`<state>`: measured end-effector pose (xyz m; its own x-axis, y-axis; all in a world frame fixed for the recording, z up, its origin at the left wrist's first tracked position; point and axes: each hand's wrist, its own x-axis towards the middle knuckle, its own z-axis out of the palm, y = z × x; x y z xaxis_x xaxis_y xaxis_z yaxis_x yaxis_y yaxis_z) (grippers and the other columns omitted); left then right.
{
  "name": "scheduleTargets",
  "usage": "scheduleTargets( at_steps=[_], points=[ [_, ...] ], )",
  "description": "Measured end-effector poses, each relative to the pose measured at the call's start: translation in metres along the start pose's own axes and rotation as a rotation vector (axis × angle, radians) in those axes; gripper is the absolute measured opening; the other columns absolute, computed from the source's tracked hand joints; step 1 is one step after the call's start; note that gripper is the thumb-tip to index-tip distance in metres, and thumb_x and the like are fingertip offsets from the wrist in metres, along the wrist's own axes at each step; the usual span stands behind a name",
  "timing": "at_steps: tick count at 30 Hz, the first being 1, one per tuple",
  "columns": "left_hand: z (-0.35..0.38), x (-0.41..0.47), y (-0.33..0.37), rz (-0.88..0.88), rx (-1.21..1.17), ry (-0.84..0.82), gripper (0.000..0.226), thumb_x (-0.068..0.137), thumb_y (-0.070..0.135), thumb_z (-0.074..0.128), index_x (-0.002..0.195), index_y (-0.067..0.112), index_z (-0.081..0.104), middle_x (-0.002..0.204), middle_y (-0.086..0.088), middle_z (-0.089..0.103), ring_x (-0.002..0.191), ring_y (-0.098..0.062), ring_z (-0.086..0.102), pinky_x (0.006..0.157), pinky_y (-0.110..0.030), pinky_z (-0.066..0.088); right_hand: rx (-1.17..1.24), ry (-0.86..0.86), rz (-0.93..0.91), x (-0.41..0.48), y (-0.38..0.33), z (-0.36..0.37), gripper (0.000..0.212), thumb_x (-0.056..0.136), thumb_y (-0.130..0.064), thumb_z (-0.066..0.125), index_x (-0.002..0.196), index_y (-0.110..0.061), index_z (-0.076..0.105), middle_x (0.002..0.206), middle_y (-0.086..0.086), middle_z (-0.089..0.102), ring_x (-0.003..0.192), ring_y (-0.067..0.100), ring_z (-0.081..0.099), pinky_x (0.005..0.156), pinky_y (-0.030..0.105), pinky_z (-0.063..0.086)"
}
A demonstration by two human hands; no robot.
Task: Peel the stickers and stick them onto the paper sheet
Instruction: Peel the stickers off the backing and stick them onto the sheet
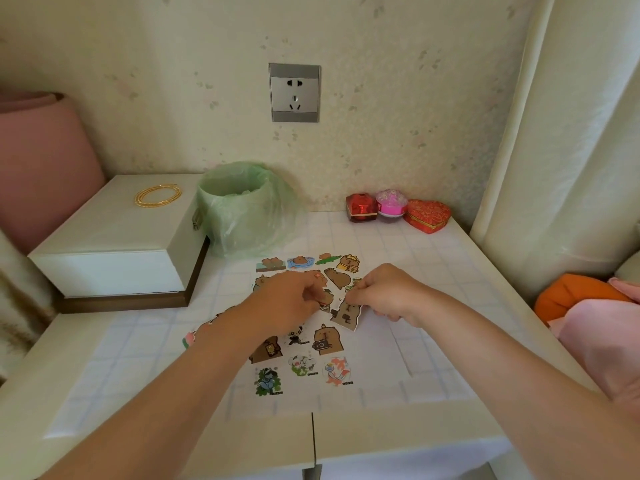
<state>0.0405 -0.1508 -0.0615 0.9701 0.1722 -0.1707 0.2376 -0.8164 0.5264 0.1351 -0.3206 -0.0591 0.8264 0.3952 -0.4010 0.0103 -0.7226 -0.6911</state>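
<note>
I am peeling: my right hand is pinching the top of a capybara sticker, lifting it tilted over the paper sheet lying mid-table, nearer the front edge. My left hand is curling its fingers down just beside it (I cannot tell whether it is gripping a backing or only pinning the sheet). The hands are working close together, not touching. Next I am judging it calls for freeing the sticker fully, then pressing it flat onto a bare patch.
</note>
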Motion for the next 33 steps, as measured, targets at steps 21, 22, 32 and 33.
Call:
scheduleTargets(
  at_steps=[21, 22, 32, 33],
  points=[
    [0.003, 0.001, -0.002, 0.092, 0.044, -0.017, 0.024, 0.094, 0.022, 0.064, 0.117, 0.028, 0.067, 0.105, 0.013, 0.060, 0.088, -0.003, 0.050, 0.065, -0.011, 0.035, -0.243, 0.159, -0.171, 0.005, 0.005, 0.010, 0.015, 0.087, -0.027, 0.075, 0.093, -0.014, 0.080, 0.089, 0.005, 0.074, 0.080, 0.016, 0.062, 0.062, 0.024, 0.043],
    [0.003, 0.000, -0.002, 0.116, 0.043, -0.017, 0.024, 0.093, 0.021, 0.065, 0.116, 0.030, 0.067, 0.104, 0.015, 0.058, 0.089, -0.002, 0.051, 0.068, -0.011, 0.036, -0.248, 0.161, -0.175, 0.005, 0.005, 0.010, 0.014, 0.087, -0.027, 0.075, 0.091, -0.014, 0.080, 0.089, 0.004, 0.073, 0.080, 0.016, 0.062, 0.061, 0.024, 0.043],
    [0.008, -0.001, 0.002, 0.230, 0.236, -0.136, 0.033, 0.097, 0.033, 0.057, 0.123, 0.053, 0.060, 0.129, 0.004, 0.043, 0.122, -0.022, 0.037, 0.098, -0.043, 0.042, -0.345, 0.218, -0.141, 0.006, 0.000, 0.014, 0.012, 0.078, -0.028, 0.076, 0.079, -0.017, 0.078, 0.085, 0.001, 0.073, 0.083, 0.019, 0.067, 0.075, 0.035, 0.059],
    [0.008, -0.001, 0.003, 0.231, 0.246, -0.132, 0.032, 0.097, 0.033, 0.057, 0.122, 0.053, 0.060, 0.127, 0.004, 0.043, 0.121, -0.021, 0.038, 0.097, -0.042, 0.042, -0.331, 0.213, -0.127, 0.005, 0.000, 0.012, 0.017, 0.079, -0.030, 0.075, 0.078, -0.013, 0.077, 0.079, 0.001, 0.072, 0.078, 0.018, 0.067, 0.070, 0.034, 0.058]
  ],
)
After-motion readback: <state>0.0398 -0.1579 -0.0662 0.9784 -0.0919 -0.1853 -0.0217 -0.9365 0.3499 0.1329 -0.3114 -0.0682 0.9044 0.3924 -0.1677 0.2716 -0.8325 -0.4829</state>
